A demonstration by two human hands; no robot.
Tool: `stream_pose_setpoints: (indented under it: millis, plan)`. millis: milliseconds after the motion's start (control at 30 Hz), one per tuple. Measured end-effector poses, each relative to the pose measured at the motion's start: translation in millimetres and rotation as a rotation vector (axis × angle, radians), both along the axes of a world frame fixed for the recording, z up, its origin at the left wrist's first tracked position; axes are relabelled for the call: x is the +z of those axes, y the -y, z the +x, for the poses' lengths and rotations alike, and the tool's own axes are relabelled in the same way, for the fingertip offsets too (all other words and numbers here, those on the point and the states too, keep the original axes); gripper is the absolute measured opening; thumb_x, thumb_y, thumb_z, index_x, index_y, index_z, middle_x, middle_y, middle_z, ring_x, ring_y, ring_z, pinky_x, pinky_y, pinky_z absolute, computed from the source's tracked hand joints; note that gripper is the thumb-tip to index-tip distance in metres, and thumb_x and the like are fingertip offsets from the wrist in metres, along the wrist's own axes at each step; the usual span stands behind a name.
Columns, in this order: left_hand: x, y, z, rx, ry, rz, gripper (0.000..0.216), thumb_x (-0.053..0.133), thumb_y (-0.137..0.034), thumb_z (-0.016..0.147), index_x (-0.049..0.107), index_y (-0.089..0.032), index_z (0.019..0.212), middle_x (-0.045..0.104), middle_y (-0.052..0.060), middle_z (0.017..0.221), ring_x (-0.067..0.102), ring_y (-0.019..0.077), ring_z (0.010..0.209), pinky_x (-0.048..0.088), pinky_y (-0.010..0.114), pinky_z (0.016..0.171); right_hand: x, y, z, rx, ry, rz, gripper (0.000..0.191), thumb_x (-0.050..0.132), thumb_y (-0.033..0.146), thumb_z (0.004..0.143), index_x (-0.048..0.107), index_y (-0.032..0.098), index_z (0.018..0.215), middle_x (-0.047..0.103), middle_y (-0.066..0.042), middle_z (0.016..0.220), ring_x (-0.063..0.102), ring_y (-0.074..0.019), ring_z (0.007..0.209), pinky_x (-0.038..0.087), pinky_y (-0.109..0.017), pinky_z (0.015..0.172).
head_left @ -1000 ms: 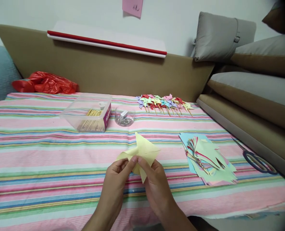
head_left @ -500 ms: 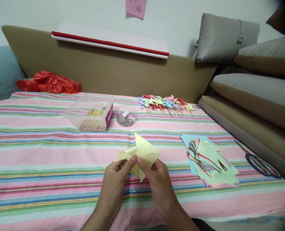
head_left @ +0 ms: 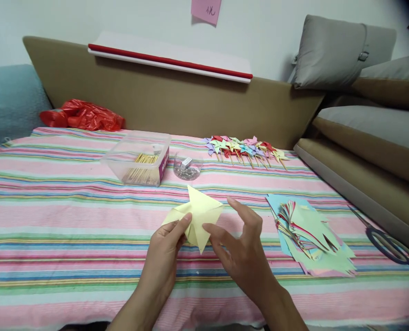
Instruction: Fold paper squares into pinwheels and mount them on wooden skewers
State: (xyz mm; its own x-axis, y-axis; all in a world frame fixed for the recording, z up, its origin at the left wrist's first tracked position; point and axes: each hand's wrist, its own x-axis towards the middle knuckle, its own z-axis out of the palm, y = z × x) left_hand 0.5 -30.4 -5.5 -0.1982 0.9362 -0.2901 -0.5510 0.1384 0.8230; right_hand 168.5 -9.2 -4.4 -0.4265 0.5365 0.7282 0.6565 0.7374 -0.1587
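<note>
Folding, seemingly: left hand [head_left: 168, 246] pinches yellow paper [head_left: 200, 210] — right hand [head_left: 247, 248], spread beside that grip, likely needs the near corner [head_left: 218, 205].

Counted, right of one plastic box [head_left: 164, 164]: one dish [head_left: 198, 164], one pair of scissors [head_left: 370, 231], one paper pile [head_left: 316, 234], one pinwheel heap [head_left: 247, 149] (singles overlapping, uncountable); in front, one folded paper [head_left: 204, 215].

The folded paper pinwheel [head_left: 200, 209] is pale yellow; the cloth [head_left: 69, 220] is striped pink, white, green, blue and yellow; the plastic bag [head_left: 87, 116], bright red; the scissor handles [head_left: 370, 231], dark blue.
</note>
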Motion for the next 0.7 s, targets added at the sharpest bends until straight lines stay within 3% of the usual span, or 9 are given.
stream_pose_setpoints:
  millis: [133, 300, 533, 700]
  plan:
    - [-0.2, 1, 1, -0.018, -0.006, -0.019, 0.033, 0.082, -0.042, 0.074, 0.08, -0.013, 0.09, 0.072, 0.006, 0.078, 0.059, 0.0153, 0.073, 0.049, 0.023, 0.069, 4.1, 2, -4, 0.037, -0.001, -0.043, 0.025, 0.065, 0.012, 0.086, 0.067, 0.031, 0.103, 0.036, -0.007, 0.144, 0.04, -0.0337, 0.131, 0.04, -0.055, 0.105]
    - [-0.5, 0, 1, -0.041, -0.025, -0.001, 0.035, 0.082, -0.043, 0.074, 0.08, -0.014, 0.092, 0.073, 0.007, 0.082, 0.06, 0.0161, 0.075, 0.049, 0.024, 0.072, 7.8, 5, -5, 0.052, -0.172, -0.264, 0.013, 0.061, 0.019, 0.093, 0.069, 0.028, 0.097, 0.044, -0.007, 0.14, 0.041, -0.03, 0.13, 0.04, -0.05, 0.103]
    - [-1.9, 2, 3, -0.074, -0.086, -0.008, 0.037, 0.082, -0.046, 0.074, 0.081, -0.016, 0.096, 0.076, 0.006, 0.09, 0.06, 0.0174, 0.078, 0.047, 0.025, 0.075, 5.3, 4, -9, 0.023, -0.468, -0.595, 0.012, 0.066, 0.035, 0.091, 0.075, 0.029, 0.085, 0.054, -0.007, 0.129, 0.05, -0.0279, 0.123, 0.044, -0.048, 0.1]
    - [-4.0, 3, 4, -0.085, -0.113, 0.009, 0.034, 0.08, -0.046, 0.075, 0.081, -0.019, 0.097, 0.075, 0.005, 0.088, 0.06, 0.018, 0.079, 0.046, 0.026, 0.074, 5.8, 5, -13, -0.021, -0.597, -0.722, 0.013, 0.071, 0.038, 0.086, 0.076, 0.028, 0.08, 0.047, -0.006, 0.145, 0.043, -0.0324, 0.134, 0.037, -0.054, 0.108]
